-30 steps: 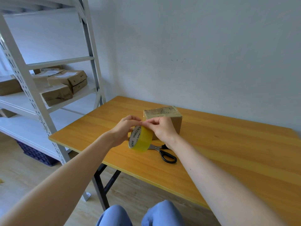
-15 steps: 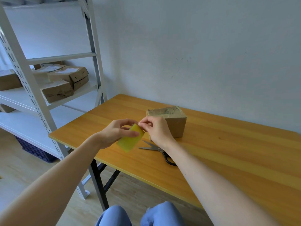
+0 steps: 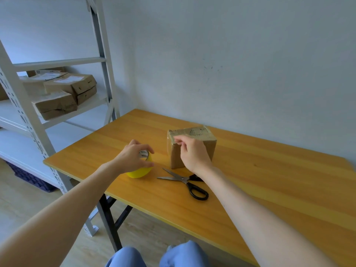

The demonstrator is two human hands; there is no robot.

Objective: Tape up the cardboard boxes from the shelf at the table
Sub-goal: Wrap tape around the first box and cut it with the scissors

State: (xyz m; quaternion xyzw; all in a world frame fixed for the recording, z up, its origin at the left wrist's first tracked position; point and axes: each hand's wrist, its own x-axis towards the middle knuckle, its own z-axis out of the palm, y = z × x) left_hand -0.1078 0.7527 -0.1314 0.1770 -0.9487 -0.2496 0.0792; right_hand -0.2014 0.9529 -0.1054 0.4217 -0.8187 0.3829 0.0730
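Left hand [image 3: 134,158]: grip closed on tape roll [image 3: 139,171] | right hand [image 3: 193,154]: pinched at box [image 3: 204,137] edge, hold unclear | advised: pull taut, press flat

Grips tape roll [image 3: 139,171] with left hand [image 3: 133,158] centre-left; pinches cardboard box [image 3: 194,132] top edge with right hand [image 3: 192,154] at centre, fingers curled.
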